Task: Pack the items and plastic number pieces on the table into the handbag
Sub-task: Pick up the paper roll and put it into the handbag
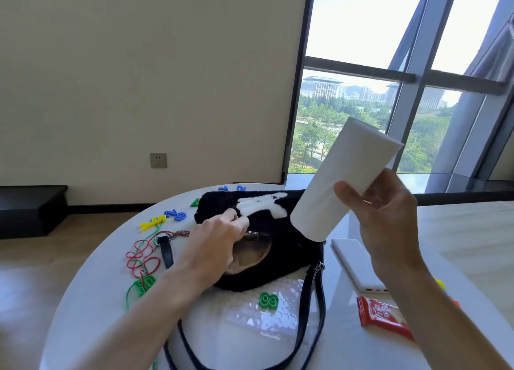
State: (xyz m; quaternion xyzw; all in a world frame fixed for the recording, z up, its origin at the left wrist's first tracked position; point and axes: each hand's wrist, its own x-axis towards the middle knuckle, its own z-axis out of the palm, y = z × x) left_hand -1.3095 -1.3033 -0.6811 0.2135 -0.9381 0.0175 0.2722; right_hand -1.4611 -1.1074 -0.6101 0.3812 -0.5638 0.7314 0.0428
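The right grip (389, 216) clasps the paper roll (342, 169), likely light and squashy, round its middle, while the left grip (219, 236) pinches the handbag (292, 258) open.

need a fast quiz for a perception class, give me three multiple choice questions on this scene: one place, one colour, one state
1. Where is the paper roll?
A in the right hand, held up in the air
B on the floor
C on the windowsill

2. What colour is the snack packet?
A blue
B red
C yellow

3. How is the handbag?
A zipped shut
B held open by the left hand
C hanging from a chair

Answers: A, the right hand grips it; B, its wrapper is red; B, the left hand pulls the opening and the inside shows.
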